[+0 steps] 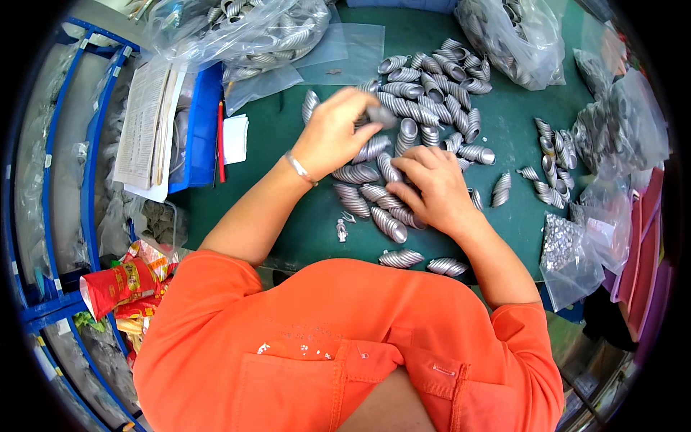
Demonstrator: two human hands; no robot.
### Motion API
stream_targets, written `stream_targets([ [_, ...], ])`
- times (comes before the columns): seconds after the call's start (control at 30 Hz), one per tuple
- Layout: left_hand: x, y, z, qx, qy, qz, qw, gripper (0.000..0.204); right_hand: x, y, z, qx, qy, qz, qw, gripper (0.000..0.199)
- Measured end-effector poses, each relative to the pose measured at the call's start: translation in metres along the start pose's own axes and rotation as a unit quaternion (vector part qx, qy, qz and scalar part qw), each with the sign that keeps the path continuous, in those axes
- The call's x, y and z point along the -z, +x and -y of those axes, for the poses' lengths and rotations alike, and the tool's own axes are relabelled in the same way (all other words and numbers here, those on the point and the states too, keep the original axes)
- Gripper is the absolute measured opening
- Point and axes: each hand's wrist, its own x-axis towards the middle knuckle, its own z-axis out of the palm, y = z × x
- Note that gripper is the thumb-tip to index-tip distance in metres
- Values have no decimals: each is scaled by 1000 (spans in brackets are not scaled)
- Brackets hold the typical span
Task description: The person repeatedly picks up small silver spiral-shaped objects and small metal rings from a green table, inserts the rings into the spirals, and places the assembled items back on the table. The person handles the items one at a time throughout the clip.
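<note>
Many silver-grey, spiral-ribbed hollow metal pieces (432, 108) lie heaped on the green table in front of me. My left hand (335, 129), with a band at its wrist, is raised over the left of the heap. Its thumb and fingers pinch one grey ribbed metal piece (381, 117), smeared by motion. My right hand (435, 183) rests low among the pieces, fingers curled. Its thumb and forefinger close on the end of another ribbed piece (389, 168). Nearer me lie more loose pieces (389, 225) and a small silver figure-like part (342, 230).
Clear bags of the same pieces stand at the back left (266, 36) and back right (515, 43). A blue bin (198, 133) with papers (144, 122) and a red pen (221, 144) are at left. At right are a bag of small silver parts (565, 245) and a loose group (554, 162).
</note>
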Motion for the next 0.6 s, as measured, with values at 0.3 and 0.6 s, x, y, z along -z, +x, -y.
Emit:
stream_targets([
  [0.3,1,-18,-12,9,-88,30,996,29,13,19,11,-97,164,-107,976,43],
  [0.6,-5,-29,-35,-1,-250,17,968,33,13,7,12,-96,235,-68,965,29],
])
